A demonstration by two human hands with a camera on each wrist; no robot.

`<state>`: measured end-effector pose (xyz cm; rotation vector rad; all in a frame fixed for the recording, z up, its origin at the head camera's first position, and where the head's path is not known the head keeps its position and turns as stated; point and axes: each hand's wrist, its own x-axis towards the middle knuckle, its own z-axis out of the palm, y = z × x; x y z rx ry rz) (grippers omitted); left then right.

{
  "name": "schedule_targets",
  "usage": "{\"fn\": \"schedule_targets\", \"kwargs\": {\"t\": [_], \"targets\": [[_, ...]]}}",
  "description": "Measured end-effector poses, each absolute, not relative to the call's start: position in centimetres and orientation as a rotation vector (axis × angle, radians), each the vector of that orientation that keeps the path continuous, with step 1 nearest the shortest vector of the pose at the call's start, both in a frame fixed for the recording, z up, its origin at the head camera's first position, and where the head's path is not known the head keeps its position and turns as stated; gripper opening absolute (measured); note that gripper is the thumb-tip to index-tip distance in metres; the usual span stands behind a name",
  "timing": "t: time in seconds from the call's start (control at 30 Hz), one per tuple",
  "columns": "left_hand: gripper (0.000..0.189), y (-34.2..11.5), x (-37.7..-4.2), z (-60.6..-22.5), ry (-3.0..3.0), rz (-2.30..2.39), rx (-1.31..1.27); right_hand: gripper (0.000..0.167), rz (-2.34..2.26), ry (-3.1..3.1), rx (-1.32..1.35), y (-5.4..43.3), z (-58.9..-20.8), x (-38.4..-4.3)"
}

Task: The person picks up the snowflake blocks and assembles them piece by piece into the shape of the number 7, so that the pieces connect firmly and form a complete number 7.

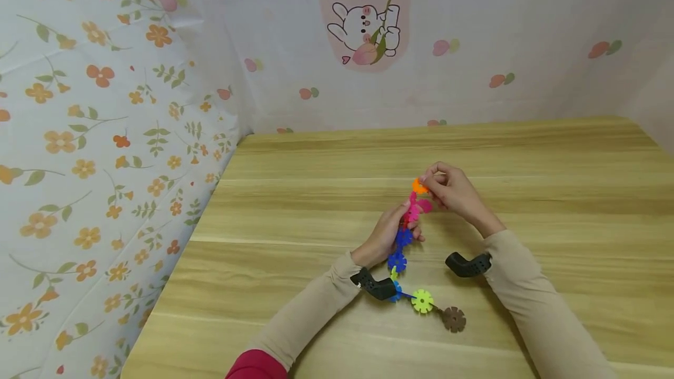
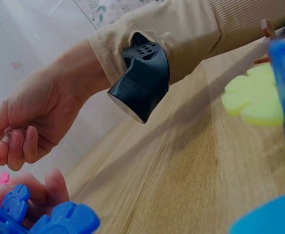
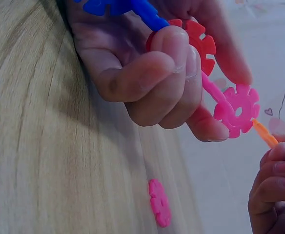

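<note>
My left hand [image 1: 383, 235] grips a chain of notched plastic snowflake discs near its upper end. Thumb and fingers close round a red disc [image 3: 208, 46] and a pink disc [image 3: 243, 105]. Between the fingertips of my right hand [image 1: 454, 193] is pinched an orange disc [image 1: 419, 186], its edge meeting the pink disc's rim in the right wrist view. Below the left hand the chain runs through blue discs [image 1: 403, 238], then a light blue disc [image 1: 398, 292], a yellow-green disc [image 1: 422, 301] and a brown disc [image 1: 454, 319] over the table.
A loose pink disc [image 3: 159, 204] lies on the wooden table [image 1: 295, 192] beyond the left hand's fingers. Black wrist cameras stick out from the left sleeve [image 1: 316, 300] and the right sleeve [image 1: 532, 285]. Printed cloth [image 1: 463, 86] hangs behind the table and at its left.
</note>
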<state>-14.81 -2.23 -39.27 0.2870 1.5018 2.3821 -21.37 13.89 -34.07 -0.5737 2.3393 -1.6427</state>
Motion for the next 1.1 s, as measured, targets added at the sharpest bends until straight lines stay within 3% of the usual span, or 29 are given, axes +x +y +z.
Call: {"fn": "schedule_targets", "kwargs": {"t": [0.27, 1.1], "targets": [[0.031, -2.3, -14.8, -39.4, 1.535, 2.366, 0.313, 0.022, -1.64, 2.454, -0.678, 13.3, -33.3, -20.7], [0.032, -2.1, -14.6, -39.6, 1.73, 2.303, 0.315, 0.027, -1.509, 2.417, -0.701, 14.0, -34.4, -21.6]]}}
